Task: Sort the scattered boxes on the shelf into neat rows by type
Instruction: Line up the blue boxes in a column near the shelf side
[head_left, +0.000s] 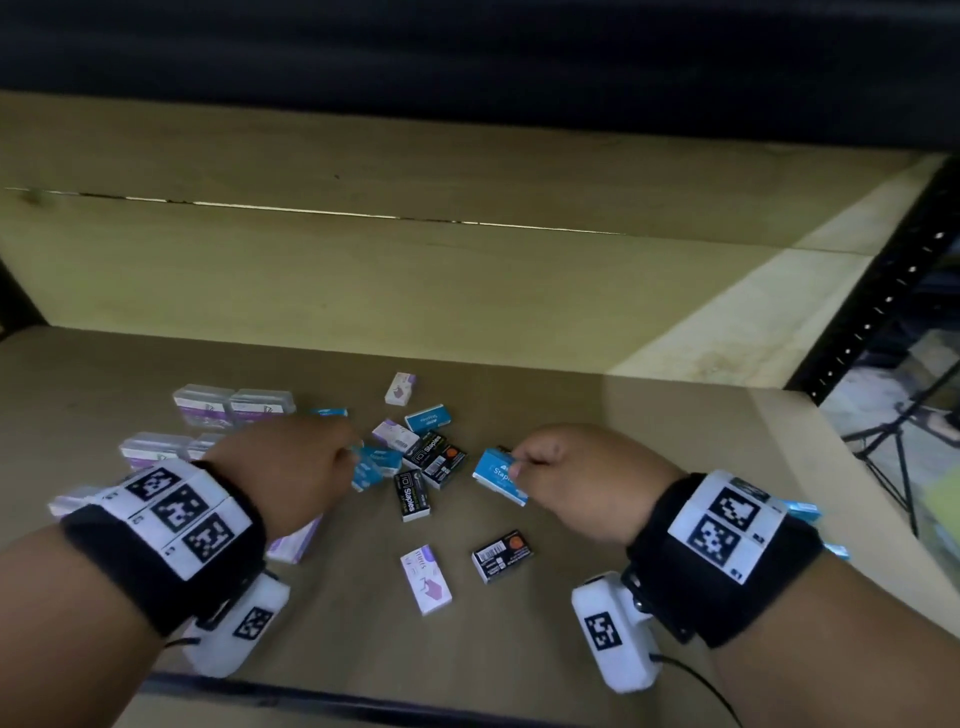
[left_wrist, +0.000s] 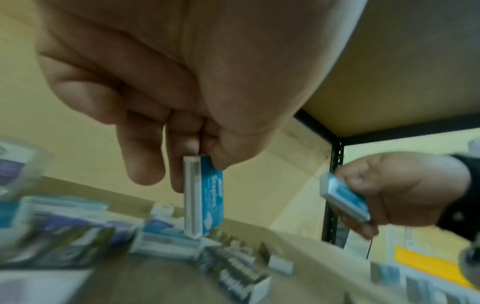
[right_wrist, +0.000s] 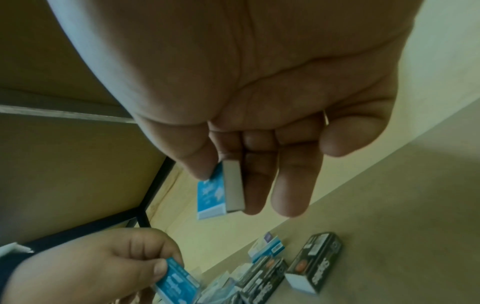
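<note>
Looking down from the head view, both hands are over the brown cardboard-lined shelf (head_left: 571, 649), each with a small blue-and-white cardboard box: the left hand (head_left: 291, 467) pinches one blue box (head_left: 370, 467) just above the jumble, and the right hand (head_left: 582, 483) holds up a second blue box (head_left: 498, 475) reading "Staples", clear of the pile. Between them lie black boxes printed "Staples" (head_left: 413, 494), with a purple-and-white box marked "STAPLES" (head_left: 426, 579) nearer the front edge and clear plastic cases with purple labels (head_left: 234, 408) at back left. On to the left wrist view: thumb and fingers (left_wrist: 179, 156) clamp the top end of the upright blue box (left_wrist: 205, 195), "Staples" running down its face, its lower end just over blurred boxes. Over to the right wrist view: thumb and fingers (right_wrist: 257, 181) grip the other blue box (right_wrist: 221, 191) by its end, well above the black boxes (right_wrist: 314, 261) on the shelf.
</note>
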